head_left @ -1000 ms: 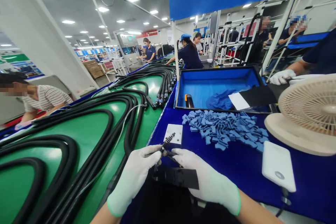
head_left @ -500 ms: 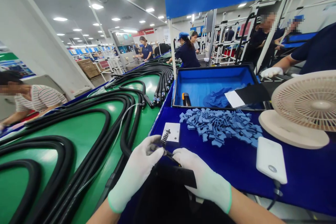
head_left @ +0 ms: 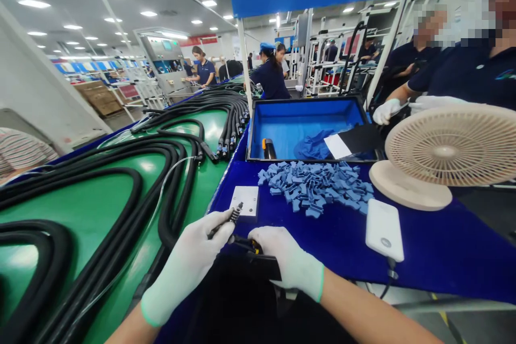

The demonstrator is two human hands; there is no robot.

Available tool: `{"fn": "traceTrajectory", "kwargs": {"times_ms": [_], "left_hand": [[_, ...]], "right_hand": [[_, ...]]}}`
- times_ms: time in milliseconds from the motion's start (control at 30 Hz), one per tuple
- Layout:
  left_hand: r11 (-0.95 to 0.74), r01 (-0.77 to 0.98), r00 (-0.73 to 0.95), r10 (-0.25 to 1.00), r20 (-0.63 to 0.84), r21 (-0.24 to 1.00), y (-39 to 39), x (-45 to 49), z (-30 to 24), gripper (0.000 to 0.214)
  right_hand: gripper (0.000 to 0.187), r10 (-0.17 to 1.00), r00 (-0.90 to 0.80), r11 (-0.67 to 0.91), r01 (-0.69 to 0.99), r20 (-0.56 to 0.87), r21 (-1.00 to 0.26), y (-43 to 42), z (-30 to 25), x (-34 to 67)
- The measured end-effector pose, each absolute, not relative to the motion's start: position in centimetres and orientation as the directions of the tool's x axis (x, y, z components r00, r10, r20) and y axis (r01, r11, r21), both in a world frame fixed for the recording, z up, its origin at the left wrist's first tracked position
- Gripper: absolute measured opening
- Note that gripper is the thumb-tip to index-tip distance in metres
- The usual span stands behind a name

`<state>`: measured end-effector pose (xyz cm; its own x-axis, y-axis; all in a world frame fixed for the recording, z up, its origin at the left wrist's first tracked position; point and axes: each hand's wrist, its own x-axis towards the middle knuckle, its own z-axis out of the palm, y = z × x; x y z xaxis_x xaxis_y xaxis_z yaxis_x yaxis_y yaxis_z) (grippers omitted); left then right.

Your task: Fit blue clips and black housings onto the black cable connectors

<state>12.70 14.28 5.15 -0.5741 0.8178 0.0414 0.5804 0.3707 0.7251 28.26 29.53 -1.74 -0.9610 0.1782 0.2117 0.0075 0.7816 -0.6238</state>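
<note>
Gloved hands at the counter, with a ribbed part and a cable.
The left hand's fingers were clamped on the ribbed part, whose tip stuck up in front of the white block; the right hand's fingers were curled round the cable beside a yellow bit, their tips partly hidden; a black flap showed just below; the ribbed part looked light and stiff, its thin ribs perhaps fragile, so a pinch below them seemed best; the cable looked bendable, steadiest if held near its end.
</note>
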Motion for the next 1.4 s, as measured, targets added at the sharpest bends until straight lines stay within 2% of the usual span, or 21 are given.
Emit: {"fn": "traceTrajectory", "kwargs": {"times_ms": [67,167,267,333,400,467,500,567,633,733,800,867,933,1000,1133,1300,1333,1400], "left_hand": [[0.369,0.561,-0.591,0.805,0.046,0.741,14.5,13.0,5.4,0.041],[0.349,0.506,-0.596,0.802,0.027,0.788,14.9,13.2,6.1,0.044],[0.283,0.341,-0.591,0.806,-0.03,0.896,15.1,13.2,6.4,0.051],[0.218,0.225,-0.622,0.783,-0.033,0.95,15.0,13.0,6.3,0.058],[0.169,0.145,-0.658,0.752,-0.033,0.975,14.9,12.8,6.0,0.066],[0.142,0.08,-0.661,0.748,-0.054,0.987,14.8,12.8,5.8,0.072],[0.135,0.055,-0.65,0.757,-0.068,0.989,14.8,12.8,5.6,0.073],[0.134,0.041,-0.619,0.781,-0.08,0.99,14.8,12.8,5.4,0.072],[0.157,0.072,-0.598,0.797,-0.084,0.985,14.7,13.0,5.1,0.069],[0.229,0.191,-0.606,0.792,-0.069,0.954,14.1,13.1,4.8,0.058],[0.242,0.314,-0.616,0.788,0.003,0.918,13.5,13.2,4.8,0.041],[0.19,0.467,-0.55,0.827,0.115,0.864,12.9,13.4,5.1,0.026],[0.09,0.591,-0.401,0.895,0.195,0.802,12.7,13.7,5.3,0.022],[0.019,0.657,-0.288,0.93,0.228,0.754,12.8,14.1,5.4,0.025],[-0.038,0.72,-0.25,0.917,0.311,0.693,13.4,14.4,4.7,0.028],[-0.206,0.833,-0.072,0.88,0.47,0.513,13.4,13.9,3.5,0.036],[-0.234,0.831,-0.036,0.883,0.468,0.505,13.5,13.6,3.5,0.038],[-0.228,0.775,-0.03,0.919,0.394,0.589,13.9,13.1,3.4,0.038]], "right_hand": [[0.02,0.199,-0.952,0.78,0.011,0.231,-0.626,29.4,-2.7,27.7],[0.012,0.241,-0.937,0.72,-0.002,0.253,-0.694,29.1,-2.6,28.0],[0.012,0.198,-0.948,0.697,-0.043,0.25,-0.716,29.2,-1.3,29.6],[0.031,0.205,-0.959,0.737,0.022,0.193,-0.675,29.7,-0.5,30.8],[0.052,0.35,-0.927,0.788,0.212,0.138,-0.578,30.3,-0.3,31.7],[0.067,0.492,-0.851,0.786,0.346,0.181,-0.512,30.8,-0.3,32.3],[0.072,0.505,-0.835,0.778,0.331,0.219,-0.533,30.9,-0.3,32.4],[0.079,0.433,-0.86,0.722,0.152,0.27,-0.675,30.7,0.0,32.5],[0.073,0.319,-0.901,0.582,-0.058,0.293,-0.811,30.0,0.7,32.4],[0.05,0.236,-0.904,0.466,-0.218,0.357,-0.858,28.7,1.7,31.8],[0.044,0.267,-0.89,0.46,-0.22,0.37,-0.86,28.2,2.1,31.4],[0.043,0.351,-0.879,0.425,-0.157,0.322,-0.892,28.1,2.4,31.0],[0.04,0.416,-0.876,0.354,-0.091,0.244,-0.931,28.2,2.8,30.7],[0.038,0.421,-0.889,0.289,-0.054,0.178,-0.956,28.4,3.2,30.5],[0.051,0.404,-0.908,0.195,-0.031,0.109,-0.98,28.3,3.7,30.1],[0.068,0.332,-0.941,0.012,-0.068,0.068,-0.998,28.4,3.5,30.0],[0.069,0.321,-0.944,-0.003,-0.075,0.07,-0.997,28.4,3.5,30.0],[0.071,0.327,-0.942,0.0,-0.081,0.076,-0.997,28.4,3.5,30.2]]}}
